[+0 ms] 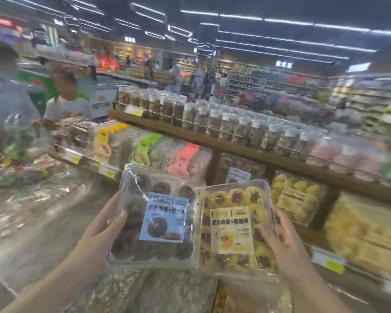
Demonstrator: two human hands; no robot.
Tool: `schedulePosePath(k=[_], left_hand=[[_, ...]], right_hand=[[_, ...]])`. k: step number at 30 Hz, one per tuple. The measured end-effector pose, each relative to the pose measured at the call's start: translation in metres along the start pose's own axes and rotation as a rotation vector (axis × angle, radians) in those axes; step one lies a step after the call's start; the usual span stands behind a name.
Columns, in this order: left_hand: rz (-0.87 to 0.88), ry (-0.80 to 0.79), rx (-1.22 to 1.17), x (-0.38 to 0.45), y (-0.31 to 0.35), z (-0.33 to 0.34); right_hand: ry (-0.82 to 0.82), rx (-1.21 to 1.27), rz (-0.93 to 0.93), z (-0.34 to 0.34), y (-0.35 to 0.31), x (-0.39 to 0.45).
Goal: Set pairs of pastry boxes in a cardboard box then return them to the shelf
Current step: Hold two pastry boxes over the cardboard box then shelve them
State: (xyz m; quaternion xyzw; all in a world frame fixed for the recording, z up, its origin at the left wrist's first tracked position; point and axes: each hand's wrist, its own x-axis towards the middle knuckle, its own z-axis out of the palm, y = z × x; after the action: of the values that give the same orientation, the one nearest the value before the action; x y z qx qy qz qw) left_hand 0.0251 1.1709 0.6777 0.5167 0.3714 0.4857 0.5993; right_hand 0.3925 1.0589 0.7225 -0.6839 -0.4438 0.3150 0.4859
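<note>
Left hand [99,231] and right hand [282,240] on two upright, side-by-side pastry boxes [160,213].

Bright ceiling light strips [280,21] streak overhead; below them glare sheens plastic wrap, and motion blur and edge bending smear everything.
</note>
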Motion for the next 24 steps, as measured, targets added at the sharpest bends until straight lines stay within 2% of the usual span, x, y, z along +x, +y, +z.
schedulePosePath(k=[5,7,10,13,19,24], left_hand=[[-0.099,-0.055,-0.007,0.047,-0.020,0.059],[-0.091,-0.093,0.030,0.064,-0.029,0.083],[-0.058,-0.054,0.068,0.088,-0.048,0.126],[-0.092,-0.097,0.110,0.097,-0.058,0.167],[-0.082,-0.062,0.087,0.132,-0.071,0.224],[-0.100,-0.026,0.128,0.187,-0.085,0.236]], right_hand=[[0.188,-0.082,0.058,-0.048,0.025,-0.006],[0.243,-0.069,0.084,-0.071,0.032,-0.010],[0.307,-0.055,0.083,-0.107,0.045,-0.009],[0.328,-0.039,0.106,-0.143,0.062,0.001],[0.372,-0.026,0.156,-0.192,0.081,0.039],[0.367,-0.046,0.107,-0.204,0.090,0.075]])
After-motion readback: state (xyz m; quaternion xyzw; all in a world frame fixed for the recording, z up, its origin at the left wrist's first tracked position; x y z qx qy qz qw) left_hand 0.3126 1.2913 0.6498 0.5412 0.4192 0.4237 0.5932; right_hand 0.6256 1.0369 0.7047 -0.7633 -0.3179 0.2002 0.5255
